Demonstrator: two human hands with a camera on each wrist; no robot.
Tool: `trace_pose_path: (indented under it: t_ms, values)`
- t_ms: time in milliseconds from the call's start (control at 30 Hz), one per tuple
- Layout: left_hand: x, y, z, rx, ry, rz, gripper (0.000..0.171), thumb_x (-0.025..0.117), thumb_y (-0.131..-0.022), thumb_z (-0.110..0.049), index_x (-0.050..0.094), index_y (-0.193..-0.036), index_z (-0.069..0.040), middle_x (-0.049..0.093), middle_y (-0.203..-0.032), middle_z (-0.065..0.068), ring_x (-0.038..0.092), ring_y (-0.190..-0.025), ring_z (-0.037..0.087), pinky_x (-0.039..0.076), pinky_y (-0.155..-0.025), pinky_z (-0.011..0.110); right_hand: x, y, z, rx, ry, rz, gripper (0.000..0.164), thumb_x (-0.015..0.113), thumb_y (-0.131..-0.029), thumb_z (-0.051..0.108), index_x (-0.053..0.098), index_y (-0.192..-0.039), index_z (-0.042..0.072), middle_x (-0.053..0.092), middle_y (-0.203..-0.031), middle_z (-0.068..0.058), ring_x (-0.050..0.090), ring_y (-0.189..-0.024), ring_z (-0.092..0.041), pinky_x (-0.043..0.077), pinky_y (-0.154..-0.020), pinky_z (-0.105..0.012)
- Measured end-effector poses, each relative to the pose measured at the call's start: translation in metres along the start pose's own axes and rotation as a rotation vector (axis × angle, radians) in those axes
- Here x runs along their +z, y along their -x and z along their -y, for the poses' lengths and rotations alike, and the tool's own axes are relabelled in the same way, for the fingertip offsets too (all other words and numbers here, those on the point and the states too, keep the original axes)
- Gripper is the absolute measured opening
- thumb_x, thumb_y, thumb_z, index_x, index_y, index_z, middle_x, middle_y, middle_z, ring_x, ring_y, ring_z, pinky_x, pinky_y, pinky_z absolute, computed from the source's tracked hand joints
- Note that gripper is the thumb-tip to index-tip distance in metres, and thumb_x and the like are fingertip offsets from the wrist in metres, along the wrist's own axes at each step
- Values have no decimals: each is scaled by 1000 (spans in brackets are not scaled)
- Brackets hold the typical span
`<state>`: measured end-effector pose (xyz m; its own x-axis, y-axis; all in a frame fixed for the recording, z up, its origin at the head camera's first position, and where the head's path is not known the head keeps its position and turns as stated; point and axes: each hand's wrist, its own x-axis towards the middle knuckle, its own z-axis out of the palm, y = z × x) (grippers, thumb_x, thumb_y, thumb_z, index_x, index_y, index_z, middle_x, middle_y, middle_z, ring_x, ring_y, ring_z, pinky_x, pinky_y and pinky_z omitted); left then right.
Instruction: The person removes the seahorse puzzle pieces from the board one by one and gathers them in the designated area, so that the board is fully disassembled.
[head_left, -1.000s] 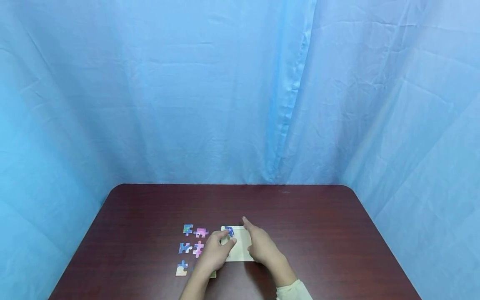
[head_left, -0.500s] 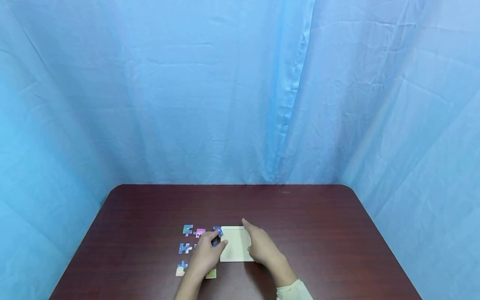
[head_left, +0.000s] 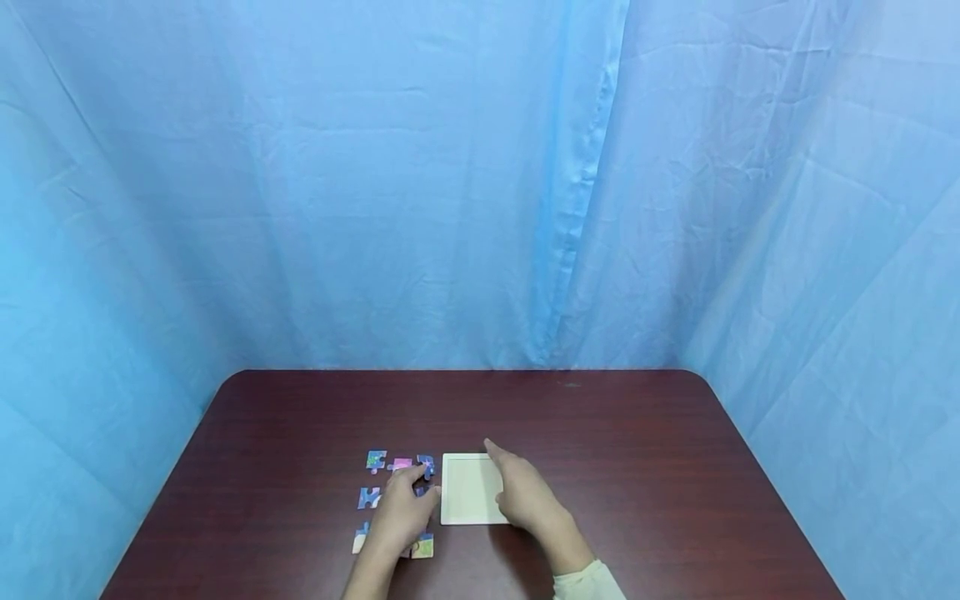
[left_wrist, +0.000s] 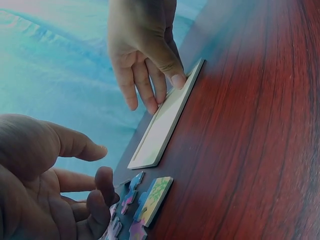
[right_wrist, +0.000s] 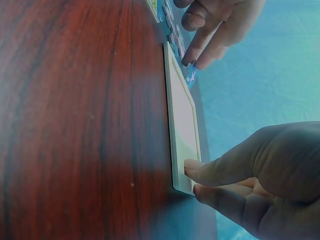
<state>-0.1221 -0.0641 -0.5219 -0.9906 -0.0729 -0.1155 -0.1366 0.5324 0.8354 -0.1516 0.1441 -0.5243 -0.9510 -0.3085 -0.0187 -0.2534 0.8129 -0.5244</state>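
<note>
A shallow, pale square puzzle tray (head_left: 468,493) lies bare on the table. My right hand (head_left: 525,492) holds its right edge; in the right wrist view the thumb (right_wrist: 197,170) presses on the tray's rim and the fingers lie against its side. Left of the tray, my left hand (head_left: 403,510) reaches over the puzzle pieces. Its fingertips touch a blue puzzle piece (head_left: 427,463), also visible under them in the right wrist view. The left thumb stands apart from the fingers. This hand hides some pieces in the middle.
Loose jigsaw pieces lie in rough rows left of the tray: a blue-green piece (head_left: 376,460), a pink piece (head_left: 402,463), a blue-white piece (head_left: 367,497) and a yellow-green piece (head_left: 423,547) among them. Blue curtains (head_left: 420,183) surround the dark red table (head_left: 615,450).
The left hand has moved left off the tray, bringing the blue puzzle piece from the tray's upper left corner to the row of loose pieces. The right hand stays on the tray.
</note>
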Motion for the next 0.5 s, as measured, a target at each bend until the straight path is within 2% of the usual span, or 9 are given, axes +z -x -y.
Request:
trace_pose_path:
  t_ms: [167, 500]
  values:
    - [-2, -1, 2, 18, -24, -16, 46, 72, -94, -15, 67, -133, 8, 62, -137, 30, 62, -128, 47, 50, -107, 61, -1, 1, 1, -3, 0, -7, 84, 62, -73, -23, 48, -154, -5, 57, -154, -23, 59, -140, -40, 49, -114, -52]
    - [-3, 3, -2, 29, -54, -10, 42, 72, -92, -13, 69, -128, 9, 63, -137, 25, 62, -128, 47, 50, -106, 63, 1, 1, 2, 10, -17, -5, 82, 60, -74, -24, 48, -153, -5, 55, -155, -24, 56, -142, -43, 47, -115, -54]
